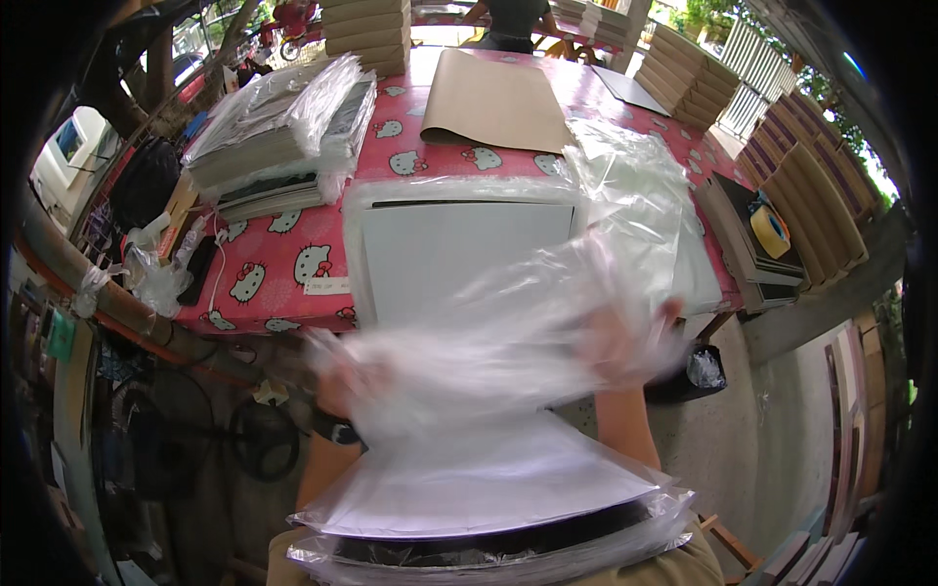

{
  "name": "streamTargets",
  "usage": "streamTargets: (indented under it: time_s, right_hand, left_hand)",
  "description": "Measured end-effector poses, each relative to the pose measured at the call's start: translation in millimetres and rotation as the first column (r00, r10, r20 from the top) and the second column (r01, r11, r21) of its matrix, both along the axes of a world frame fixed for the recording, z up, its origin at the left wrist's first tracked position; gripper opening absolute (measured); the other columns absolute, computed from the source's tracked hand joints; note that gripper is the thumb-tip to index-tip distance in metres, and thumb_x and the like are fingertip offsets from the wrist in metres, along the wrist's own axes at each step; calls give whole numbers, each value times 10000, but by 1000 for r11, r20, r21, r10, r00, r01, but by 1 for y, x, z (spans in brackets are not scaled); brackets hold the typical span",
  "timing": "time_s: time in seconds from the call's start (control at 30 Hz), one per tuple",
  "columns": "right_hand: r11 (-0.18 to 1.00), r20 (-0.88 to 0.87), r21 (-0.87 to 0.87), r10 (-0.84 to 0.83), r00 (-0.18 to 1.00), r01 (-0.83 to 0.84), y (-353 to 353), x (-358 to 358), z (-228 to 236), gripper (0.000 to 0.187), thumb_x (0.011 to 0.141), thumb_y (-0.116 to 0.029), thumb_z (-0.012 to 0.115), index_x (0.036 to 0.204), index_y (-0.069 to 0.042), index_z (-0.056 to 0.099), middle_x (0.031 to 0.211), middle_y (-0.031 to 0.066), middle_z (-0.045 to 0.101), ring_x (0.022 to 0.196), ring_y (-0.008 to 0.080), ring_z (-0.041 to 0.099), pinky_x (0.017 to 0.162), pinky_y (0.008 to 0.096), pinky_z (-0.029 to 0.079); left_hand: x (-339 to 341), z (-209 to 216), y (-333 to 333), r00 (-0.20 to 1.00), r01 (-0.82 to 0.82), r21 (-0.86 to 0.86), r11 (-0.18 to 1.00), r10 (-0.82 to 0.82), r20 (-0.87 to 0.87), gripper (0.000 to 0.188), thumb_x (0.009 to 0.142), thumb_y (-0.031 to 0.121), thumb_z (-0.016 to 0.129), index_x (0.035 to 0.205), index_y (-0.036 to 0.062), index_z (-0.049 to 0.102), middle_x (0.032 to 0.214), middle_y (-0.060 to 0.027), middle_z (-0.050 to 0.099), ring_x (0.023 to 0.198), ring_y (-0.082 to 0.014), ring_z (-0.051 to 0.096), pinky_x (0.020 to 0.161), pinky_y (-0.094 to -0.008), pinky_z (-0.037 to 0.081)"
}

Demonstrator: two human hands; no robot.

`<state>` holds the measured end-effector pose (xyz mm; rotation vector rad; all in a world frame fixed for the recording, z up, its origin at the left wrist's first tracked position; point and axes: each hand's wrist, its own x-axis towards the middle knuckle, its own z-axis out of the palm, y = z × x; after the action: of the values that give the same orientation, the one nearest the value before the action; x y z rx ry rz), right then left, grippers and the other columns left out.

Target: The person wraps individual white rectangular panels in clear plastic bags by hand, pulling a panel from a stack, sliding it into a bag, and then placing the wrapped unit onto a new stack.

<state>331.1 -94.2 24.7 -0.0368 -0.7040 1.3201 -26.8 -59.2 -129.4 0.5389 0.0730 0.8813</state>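
Note:
Both my hands hold up a clear plastic bag [547,322], which is blurred with motion. My left hand [342,386] grips its lower left edge and my right hand [635,342] grips its right side, both seen through the film. Behind the bag, a white flat board [449,249] wrapped in plastic lies on the table. Just below my hands, on my lap, rests a stack of flat bagged items [489,518], white on top and dark underneath.
The table has a red cartoon-cat cloth [283,264]. On it lie a pile of bagged flat items [283,137] at left and a brown paper sheet [493,103] at the back. Cardboard stacks [811,195] and a tape roll [772,230] sit at right. A person stands at the far end.

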Motion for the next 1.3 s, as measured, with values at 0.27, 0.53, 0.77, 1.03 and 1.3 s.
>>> streamTargets:
  time_s: [0.27, 0.53, 0.77, 1.03, 1.3]
  right_hand:
    - [976, 743, -142, -4, 669, 164, 20, 33, 16, 271, 639, -23, 576, 905, 19, 553, 713, 41, 557, 664, 99, 540, 567, 224, 439]
    - [711, 834, 538, -367, -412, 454, 57, 5, 8, 426, 664, -81, 559, 1090, -76, 545, 562, 184, 505, 530, 289, 537, 540, 361, 413]
    - [643, 849, 527, -432, -305, 556, 41, -3, 17, 254, 669, -46, 556, 913, 13, 589, 482, 122, 418, 432, 173, 405, 478, 281, 359]
    - [865, 662, -499, 339, 669, 56, -26, 17, 55, 51, 714, -34, 584, 743, 3, 564, 659, 19, 566, 595, 51, 514, 524, 171, 387]
    - [743, 488, -666, 365, 792, 68, -79, 44, -71, 221, 757, -57, 594, 970, -19, 548, 726, 25, 566, 625, 95, 532, 562, 229, 448]
  left_hand:
    - [-12, 143, 43, 613, -68, 641, 765, 539, -578, 469, 741, 241, 557, 1137, 6, 463, 997, -62, 540, 870, -145, 510, 741, -262, 412]
    - [45, 135, 85, -129, 10, 997, 76, 989, -75, 409, 659, 4, 500, 1060, 61, 562, 757, -121, 605, 608, -167, 552, 586, -250, 428]
    - [36, 159, 44, -111, -7, 994, 106, 988, -106, 281, 682, 10, 502, 939, 34, 611, 756, -112, 621, 603, -109, 535, 557, -239, 421]
    - [-7, 221, -11, 494, 24, 409, 912, 345, -798, 121, 705, 94, 625, 714, -25, 608, 605, -27, 580, 528, -53, 513, 462, -179, 376]
    - [-19, 50, -31, 289, -70, 299, 952, 307, -907, 211, 765, 158, 590, 928, 23, 571, 760, -29, 589, 600, -86, 530, 501, -224, 409]
